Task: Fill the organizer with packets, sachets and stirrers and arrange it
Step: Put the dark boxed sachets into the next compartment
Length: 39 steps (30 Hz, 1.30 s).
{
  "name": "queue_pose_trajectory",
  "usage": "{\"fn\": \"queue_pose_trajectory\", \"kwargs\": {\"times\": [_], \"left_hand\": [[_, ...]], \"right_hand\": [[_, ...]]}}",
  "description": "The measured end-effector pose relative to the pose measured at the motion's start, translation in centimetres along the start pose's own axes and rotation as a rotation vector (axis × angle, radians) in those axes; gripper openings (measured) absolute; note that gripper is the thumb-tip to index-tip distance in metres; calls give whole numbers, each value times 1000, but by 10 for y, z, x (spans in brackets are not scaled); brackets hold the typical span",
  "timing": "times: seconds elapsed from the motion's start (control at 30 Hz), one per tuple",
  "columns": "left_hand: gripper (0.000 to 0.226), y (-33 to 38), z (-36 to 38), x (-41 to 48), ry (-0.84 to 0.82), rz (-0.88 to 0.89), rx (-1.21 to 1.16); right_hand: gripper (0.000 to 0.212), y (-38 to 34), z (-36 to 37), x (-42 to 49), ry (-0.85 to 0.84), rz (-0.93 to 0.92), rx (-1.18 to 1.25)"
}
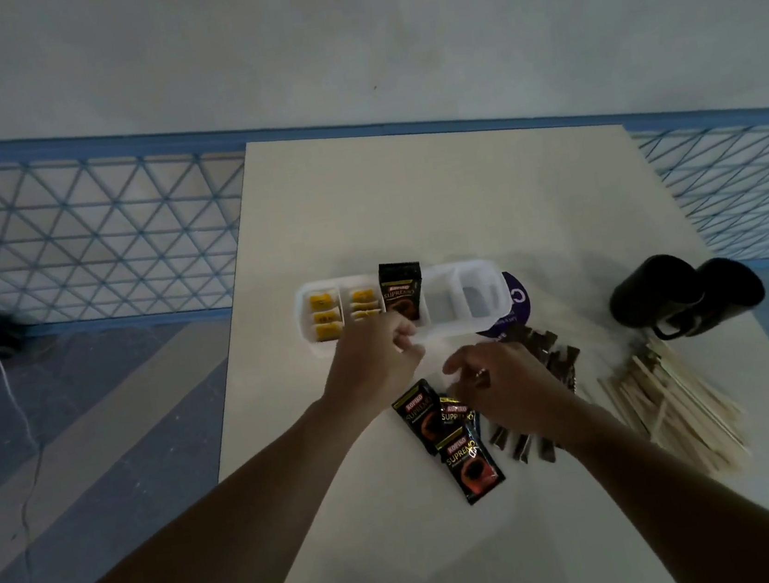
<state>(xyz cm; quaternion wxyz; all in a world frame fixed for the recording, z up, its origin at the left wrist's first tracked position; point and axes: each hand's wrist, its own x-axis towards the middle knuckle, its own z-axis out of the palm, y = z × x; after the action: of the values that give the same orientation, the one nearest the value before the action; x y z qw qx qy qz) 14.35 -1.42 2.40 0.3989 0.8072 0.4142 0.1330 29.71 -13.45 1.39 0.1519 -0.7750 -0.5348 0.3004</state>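
A clear plastic organizer [450, 329] with several compartments lies across the middle of the white table. Its two left compartments hold yellow packets [326, 317]. A black coffee packet [402, 291] stands in the third, and the right compartments are empty. My left hand [374, 358] hovers at the organizer's front rim, fingers loosely curled, with nothing visibly in it. My right hand [498, 384] reaches over three loose black coffee packets [469, 462], its fingertips at the topmost one. Brown sachets [553, 357] lie partly hidden under that hand. Wooden stirrers [668, 406] are piled to the right.
Two black mugs [683, 295] stand at the right, near the table edge. A purple round item [516, 299] pokes out beside the organizer's right end. The far half of the table [434, 198] is bare. A white cable [6, 386] runs over the floor at the left.
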Motion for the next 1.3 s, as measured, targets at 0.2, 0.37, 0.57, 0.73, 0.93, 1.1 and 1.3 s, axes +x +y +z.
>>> {"fn": "queue_pose_trajectory", "kwargs": {"times": [0.2,0.37,0.57,0.73,0.93,1.1,1.3], "left_hand": [[44,-14,27,-28,-110,-199,114],[61,-19,48,-43,-215,-352,208],[57,-22,62,-55,-132,-425,108],[40,-26,64,-58,-84,-422,70],[22,-27,59,-61,-70,-366,-28],[32,-26,51,-54,-87,-312,-133],[32,-15,30,-45,-242,-380,-443]], "right_hand": [[77,10,27,-28,-40,46,-178],[104,9,46,-36,-112,115,-341],[98,11,61,-38,-65,113,-343],[86,12,67,-40,15,101,-326],[48,13,71,-46,119,32,-294],[20,11,57,-39,116,-29,-241],[35,-4,28,-28,32,-34,39]]}}
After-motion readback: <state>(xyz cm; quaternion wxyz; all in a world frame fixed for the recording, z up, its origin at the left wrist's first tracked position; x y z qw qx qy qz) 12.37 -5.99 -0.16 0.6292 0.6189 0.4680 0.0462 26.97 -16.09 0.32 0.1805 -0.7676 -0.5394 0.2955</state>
